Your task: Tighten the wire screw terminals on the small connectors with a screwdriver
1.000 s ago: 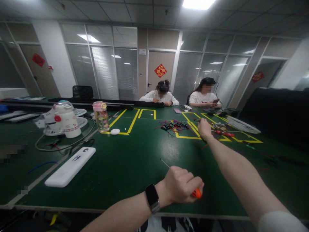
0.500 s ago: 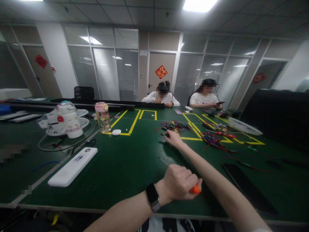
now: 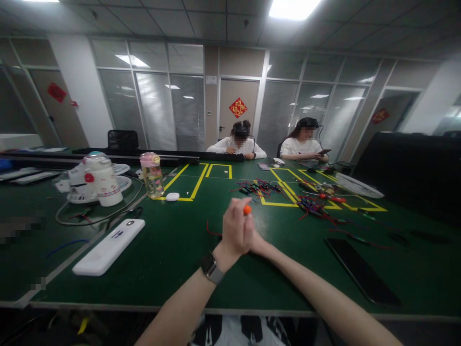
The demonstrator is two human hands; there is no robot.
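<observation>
My left hand [image 3: 236, 228], with a watch on its wrist, is closed around a tool whose orange handle end [image 3: 247, 210] sticks out at the top of the fist. Behind and partly under it is my right hand [image 3: 256, 241], its fingers hidden by the left. A thin red wire [image 3: 212, 231] comes out to the left of the hands, just above the green table [image 3: 173, 250]. Beyond the hands lies a heap of small wired parts [image 3: 261, 188].
Another wire heap [image 3: 311, 205] lies right, near red-handled tools [image 3: 336, 198]. A black phone [image 3: 362, 271] is at the right front. Left are a white power bank [image 3: 110, 247], a pink-lidded bottle [image 3: 151, 178] and a white jug [image 3: 104, 182]. Two people sit across the table.
My right hand has come back from the wire heap toward me, and my left hand has risen and turned upright to meet it. A red wire now shows beside them.
</observation>
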